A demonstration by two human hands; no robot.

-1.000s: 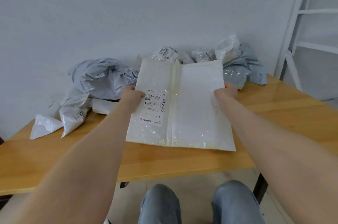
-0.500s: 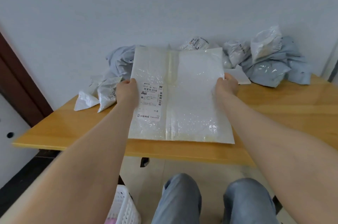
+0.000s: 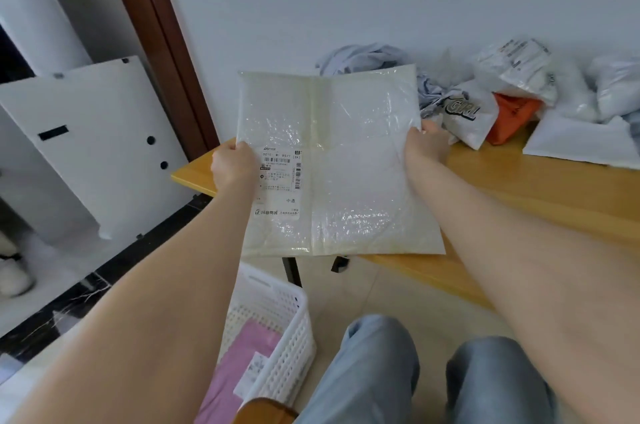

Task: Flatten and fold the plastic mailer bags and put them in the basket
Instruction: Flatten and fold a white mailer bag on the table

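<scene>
Two hands hold the work: your left hand [image 3: 232, 165] and your right hand [image 3: 426, 146] each grasp one side edge of a flat bubble mailer bag [image 3: 349, 132]. The fingers are curled round the edge, the left ones just beside the shipping label [image 3: 280, 184]. In the head camera, the bag is spread out wide in front of you, over the left end of the wooden table [image 3: 554, 191], and its lower edge passes beyond the front edge of the table. I cannot tell if it touches the table top. One crease runs down the middle of the bag and another crosses it. The white basket [image 3: 277, 306] stands on the floor below the bag, to the left of your knees [image 3: 367, 371], and a pink bag [image 3: 242, 358] with a small label lies inside it. Behind the held bag, near the wall, a heap of crumpled bags [image 3: 519, 73] lies on the table: a grey one [image 3: 360, 58], a white one with printed letters [image 3: 467, 112], an orange one [image 3: 512, 115] touching it, and a flat white one [image 3: 581, 143] at the right. At the left, a white board [image 3: 86, 146] with holes stands near a brown door frame [image 3: 156, 42].
</scene>
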